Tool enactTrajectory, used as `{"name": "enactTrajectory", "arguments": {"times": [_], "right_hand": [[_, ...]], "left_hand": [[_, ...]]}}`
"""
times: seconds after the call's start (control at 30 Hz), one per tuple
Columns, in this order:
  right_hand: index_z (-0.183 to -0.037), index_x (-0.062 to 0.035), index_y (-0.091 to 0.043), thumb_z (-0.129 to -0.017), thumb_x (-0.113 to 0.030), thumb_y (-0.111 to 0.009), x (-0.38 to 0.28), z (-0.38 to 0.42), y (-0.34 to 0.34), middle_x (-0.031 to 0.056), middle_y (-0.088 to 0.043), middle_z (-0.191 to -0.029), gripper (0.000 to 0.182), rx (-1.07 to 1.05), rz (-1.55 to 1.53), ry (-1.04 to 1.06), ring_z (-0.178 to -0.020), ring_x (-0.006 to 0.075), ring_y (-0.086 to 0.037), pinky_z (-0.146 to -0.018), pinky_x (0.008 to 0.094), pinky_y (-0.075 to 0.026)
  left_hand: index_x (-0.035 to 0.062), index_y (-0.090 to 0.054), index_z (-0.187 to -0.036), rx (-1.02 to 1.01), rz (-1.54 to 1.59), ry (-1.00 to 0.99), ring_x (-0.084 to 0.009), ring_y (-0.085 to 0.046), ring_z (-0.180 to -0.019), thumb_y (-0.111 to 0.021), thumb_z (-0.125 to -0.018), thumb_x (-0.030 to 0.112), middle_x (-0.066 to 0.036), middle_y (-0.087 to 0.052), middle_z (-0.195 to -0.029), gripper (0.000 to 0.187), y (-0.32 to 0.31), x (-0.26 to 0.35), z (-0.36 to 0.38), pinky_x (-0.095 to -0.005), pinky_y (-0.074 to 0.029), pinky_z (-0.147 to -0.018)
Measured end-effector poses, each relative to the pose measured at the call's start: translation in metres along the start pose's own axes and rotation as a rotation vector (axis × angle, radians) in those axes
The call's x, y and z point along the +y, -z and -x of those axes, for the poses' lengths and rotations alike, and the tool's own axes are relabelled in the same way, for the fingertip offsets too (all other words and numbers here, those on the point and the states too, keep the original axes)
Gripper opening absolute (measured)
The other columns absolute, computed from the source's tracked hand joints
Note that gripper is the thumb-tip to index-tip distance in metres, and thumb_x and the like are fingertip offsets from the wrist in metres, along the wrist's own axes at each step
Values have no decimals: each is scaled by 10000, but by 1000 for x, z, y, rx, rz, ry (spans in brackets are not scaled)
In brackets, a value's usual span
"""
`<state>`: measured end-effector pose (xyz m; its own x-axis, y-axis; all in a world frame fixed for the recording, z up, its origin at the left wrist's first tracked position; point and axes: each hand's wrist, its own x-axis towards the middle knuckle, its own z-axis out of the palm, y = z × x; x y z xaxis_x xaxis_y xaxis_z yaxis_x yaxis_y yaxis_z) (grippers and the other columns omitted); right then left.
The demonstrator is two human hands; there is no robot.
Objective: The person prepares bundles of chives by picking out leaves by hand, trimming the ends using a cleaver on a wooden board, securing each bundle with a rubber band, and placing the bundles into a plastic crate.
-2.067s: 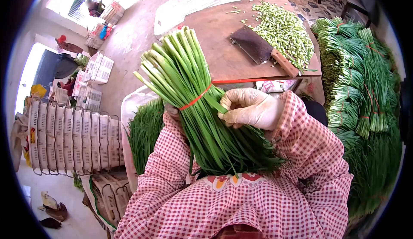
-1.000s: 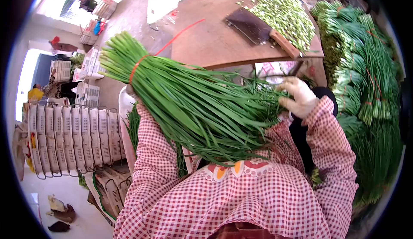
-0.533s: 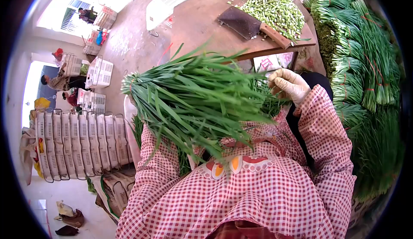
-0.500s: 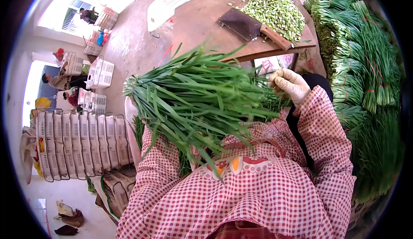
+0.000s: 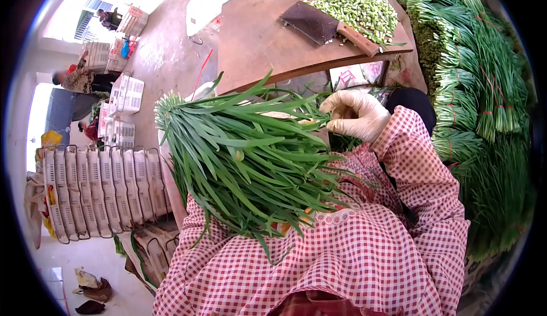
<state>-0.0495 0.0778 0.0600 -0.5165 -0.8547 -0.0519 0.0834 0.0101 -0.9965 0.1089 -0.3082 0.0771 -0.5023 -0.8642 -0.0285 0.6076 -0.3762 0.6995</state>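
A big bunch of garlic chives lies across in front of me, pale cut ends to the left and green leaves fanning right over my apron. My left sleeve runs up under the bunch, which is held raised; the leaves cover my left hand. My right hand, in a pale thin glove, is at the upper right edge of the bunch. Its thumb and fingers curl into a pinch at some leaf tips. A red tie strand stands up behind the cut ends.
On the wooden board lie a cleaver and a heap of chopped pale stem ends. Tied chive bundles are piled at right. Stacked white crates stand at left. Several people, including one bending person, are farther back.
My right hand has moved left to the leaf tips, from beside the bunch. The bunch has shifted slightly left and down, with its leaves hanging lower. The view has turned a little.
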Motion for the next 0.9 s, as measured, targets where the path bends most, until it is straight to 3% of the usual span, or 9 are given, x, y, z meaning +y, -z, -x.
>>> {"name": "enactTrajectory", "arguments": {"times": [0.17, 0.3, 0.43, 0.47, 0.5, 0.57, 0.67, 0.73, 0.9], "right_hand": [[-999, -61, -631, -861, -92, -674, 29, -3, 0, -30, -604, -843, 147, 291, -213, 94, -721, 51, -519, -653, 219, -449], [-997, -76, -621, -904, -183, -626, 68, 4, 15, -13, -594, -816, 142, 468, -236, -185, -644, 90, -527, -575, 229, -442], [-1005, -101, -635, -910, -227, -616, 27, 5, -33, 8, -628, -763, 159, -60, -66, -548, -630, 102, -583, -538, 239, -472], [-1074, -88, -626, -900, -204, -624, 36, 3, -52, 17, -632, -764, 208, -192, 14, -418, -631, 120, -597, -551, 256, -496], [-1132, -65, -605, -892, -197, -641, 115, -14, -86, 56, -637, -851, 276, -299, -309, 84, -725, 130, -611, -630, 259, -513], [-1325, -72, -432, -867, -367, -670, 64, -23, -110, 145, -583, -1068, 594, -561, -297, -165, -1005, 185, -566, -874, 319, -487], [-1427, -77, -281, -788, -477, -720, 22, -49, -141, 143, -467, -1291, 872, -513, -732, -195, -1209, 250, -450, -933, 446, -460], [-1439, -96, -294, -730, -595, -708, -16, -61, -150, 102, -400, -1410, 961, -475, -1055, -142, -1342, 257, -326, -1011, 525, -398], [-1402, -108, -368, -734, -600, -691, -23, -64, -155, 111, -443, -1388, 890, -312, -1210, 48, -1283, 300, -429, -1016, 549, -414]], "left_hand": [[13, -529, -1250, 101, 12, -7, -375, -561, -1124, -672, -731, 390, -187, -555, -1264, 658, 10, -4, 1, -537, -480, -943], [10, -536, -1242, 179, 33, -17, -372, -564, -1121, -671, -729, 389, -183, -560, -1259, 652, 16, -6, 1, -536, -479, -945], [23, -591, -1143, -33, 151, 32, -350, -590, -1069, -576, -797, 470, -159, -617, -1159, 564, 13, 4, -2, -541, -500, -903], [34, -601, -1143, -62, 146, 43, -372, -585, -1077, -579, -803, 426, -170, -615, -1170, 520, -6, 4, 14, -576, -477, -916], [44, -610, -1143, -94, 150, 31, -393, -580, -1084, -582, -808, 383, -180, -613, -1180, 477, -18, 7, 23, -611, -454, -928], [58, -591, -1154, -211, 89, -21, -328, -564, -1092, -570, -836, 395, -148, -603, -1177, 465, -38, 6, 38, -506, -470, -944], [82, -565, -1193, -80, 188, -171, -257, -566, -1043, -522, -858, 469, -88, -602, -1135, 513, -63, -2, 66, -425, -484, -907], [80, -556, -1221, -164, 233, -141, -256, -571, -1068, -599, -829, 452, -89, -597, -1192, 541, -69, 2, 80, -420, -475, -927], [84, -540, -1251, -308, 87, -333, -248, -565, -1121, -632, -856, 365, -96, -581, -1243, 493, -41, 19, 111, -422, -469, -964]]}}
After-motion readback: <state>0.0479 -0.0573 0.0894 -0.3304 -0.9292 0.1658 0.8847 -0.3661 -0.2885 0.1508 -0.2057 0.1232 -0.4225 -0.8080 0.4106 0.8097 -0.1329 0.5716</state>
